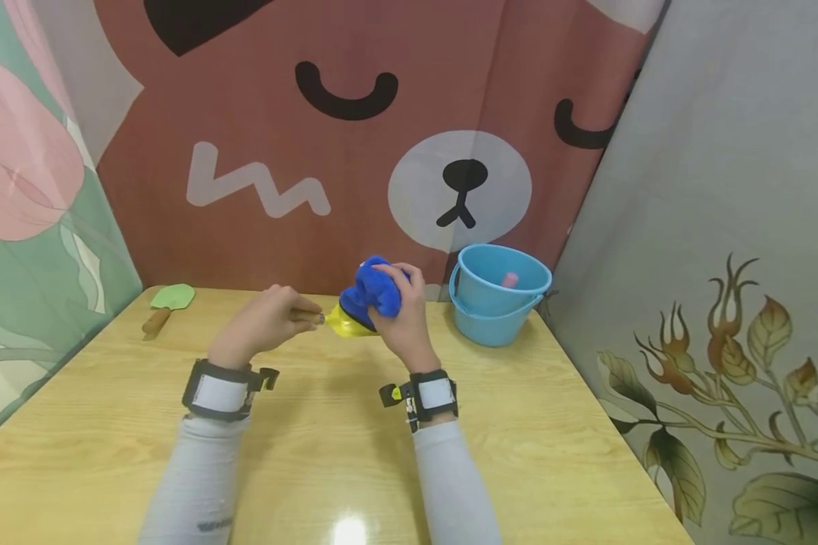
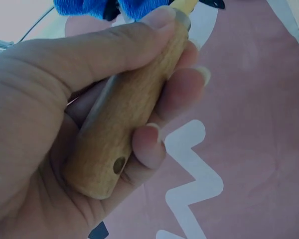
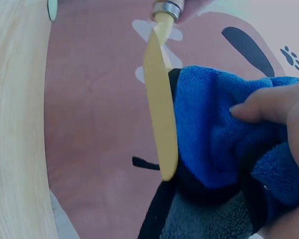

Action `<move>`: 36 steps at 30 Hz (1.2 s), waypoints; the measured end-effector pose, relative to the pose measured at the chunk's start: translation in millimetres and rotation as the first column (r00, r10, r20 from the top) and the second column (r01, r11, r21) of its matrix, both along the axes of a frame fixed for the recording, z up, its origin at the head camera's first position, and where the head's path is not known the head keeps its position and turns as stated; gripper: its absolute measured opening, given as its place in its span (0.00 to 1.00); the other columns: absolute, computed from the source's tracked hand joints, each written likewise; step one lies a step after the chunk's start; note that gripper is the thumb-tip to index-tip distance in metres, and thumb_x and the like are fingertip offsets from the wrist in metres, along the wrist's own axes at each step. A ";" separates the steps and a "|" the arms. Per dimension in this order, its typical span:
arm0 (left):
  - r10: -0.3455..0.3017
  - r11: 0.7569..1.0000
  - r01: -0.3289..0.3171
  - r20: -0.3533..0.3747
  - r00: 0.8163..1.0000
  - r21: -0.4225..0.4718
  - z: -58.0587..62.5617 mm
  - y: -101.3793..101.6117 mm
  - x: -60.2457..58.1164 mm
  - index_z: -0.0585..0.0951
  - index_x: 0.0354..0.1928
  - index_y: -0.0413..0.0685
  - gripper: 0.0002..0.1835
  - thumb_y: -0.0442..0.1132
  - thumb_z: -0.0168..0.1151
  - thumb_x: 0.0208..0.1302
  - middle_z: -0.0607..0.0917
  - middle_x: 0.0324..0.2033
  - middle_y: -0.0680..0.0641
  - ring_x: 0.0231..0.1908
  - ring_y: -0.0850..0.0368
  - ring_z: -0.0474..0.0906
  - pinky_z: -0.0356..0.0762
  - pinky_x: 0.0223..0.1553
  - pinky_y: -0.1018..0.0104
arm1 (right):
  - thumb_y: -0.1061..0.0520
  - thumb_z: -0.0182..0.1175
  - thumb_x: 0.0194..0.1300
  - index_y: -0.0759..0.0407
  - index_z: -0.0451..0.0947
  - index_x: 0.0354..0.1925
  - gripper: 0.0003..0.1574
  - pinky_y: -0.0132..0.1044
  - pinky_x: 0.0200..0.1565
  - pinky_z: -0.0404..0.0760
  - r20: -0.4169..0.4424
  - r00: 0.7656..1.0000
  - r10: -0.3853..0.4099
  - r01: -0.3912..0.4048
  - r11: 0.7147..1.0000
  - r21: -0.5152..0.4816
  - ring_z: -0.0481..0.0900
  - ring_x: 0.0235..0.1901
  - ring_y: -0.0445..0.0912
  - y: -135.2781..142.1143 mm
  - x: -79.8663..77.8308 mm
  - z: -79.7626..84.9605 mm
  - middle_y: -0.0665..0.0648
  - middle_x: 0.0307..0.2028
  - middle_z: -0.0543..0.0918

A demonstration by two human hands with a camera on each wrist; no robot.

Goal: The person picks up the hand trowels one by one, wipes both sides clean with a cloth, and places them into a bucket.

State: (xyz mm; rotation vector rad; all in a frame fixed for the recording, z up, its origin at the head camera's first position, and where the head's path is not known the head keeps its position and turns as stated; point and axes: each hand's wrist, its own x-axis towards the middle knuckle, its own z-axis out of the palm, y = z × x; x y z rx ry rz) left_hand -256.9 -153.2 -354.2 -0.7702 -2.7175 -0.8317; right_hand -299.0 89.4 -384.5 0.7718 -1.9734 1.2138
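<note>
My left hand (image 1: 266,322) grips the wooden handle (image 2: 124,114) of a small yellow shovel (image 1: 346,324), thumb along the handle near its metal collar. The yellow blade (image 3: 160,109) points toward my other hand and is seen edge-on in the right wrist view. In my right hand (image 1: 407,322) is a bunched blue cloth (image 1: 375,291) with a dark edge and a grey underside. The cloth (image 3: 209,124) lies against one face of the blade. Both hands are held above the table, and part of the blade is hidden behind the cloth.
A light blue bucket (image 1: 494,329) with a pink item (image 1: 510,281) inside stands at the table's back right. At the back left lies a green shovel (image 1: 173,296) with a wooden handle. A printed curtain (image 1: 279,250) hangs behind the wooden table (image 1: 313,454).
</note>
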 end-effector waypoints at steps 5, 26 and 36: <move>-0.010 1.000 0.010 -0.016 1.000 -0.004 -2.1 4.1 -1.8 0.87 0.51 0.34 0.15 0.31 0.71 0.63 0.90 0.44 0.39 0.45 0.45 0.89 0.86 0.47 0.50 | 0.62 0.77 0.50 0.51 0.79 0.59 0.37 0.59 0.61 0.72 0.025 1.000 0.007 -0.009 0.996 0.092 0.69 0.61 0.58 -5.0 2.8 -3.1 0.62 0.59 0.71; 0.013 0.999 -0.017 -0.079 0.997 -0.045 -5.0 1.0 -6.8 0.88 0.48 0.34 0.12 0.30 0.70 0.64 0.90 0.42 0.38 0.42 0.43 0.89 0.87 0.44 0.49 | 0.48 0.67 0.69 0.48 0.77 0.61 0.25 0.59 0.61 0.78 0.332 0.942 0.049 -0.151 0.945 0.290 0.62 0.70 0.61 -21.8 16.9 0.4 0.58 0.72 0.60; -0.003 0.999 -0.003 -0.102 0.995 -0.054 -4.3 5.7 -4.5 0.89 0.47 0.38 0.10 0.28 0.70 0.63 0.91 0.40 0.41 0.39 0.47 0.90 0.88 0.42 0.51 | 0.53 0.75 0.59 0.52 0.74 0.56 0.29 0.59 0.60 0.79 0.292 0.956 -0.026 -0.057 0.961 0.272 0.69 0.67 0.60 -27.8 19.4 -1.4 0.59 0.66 0.65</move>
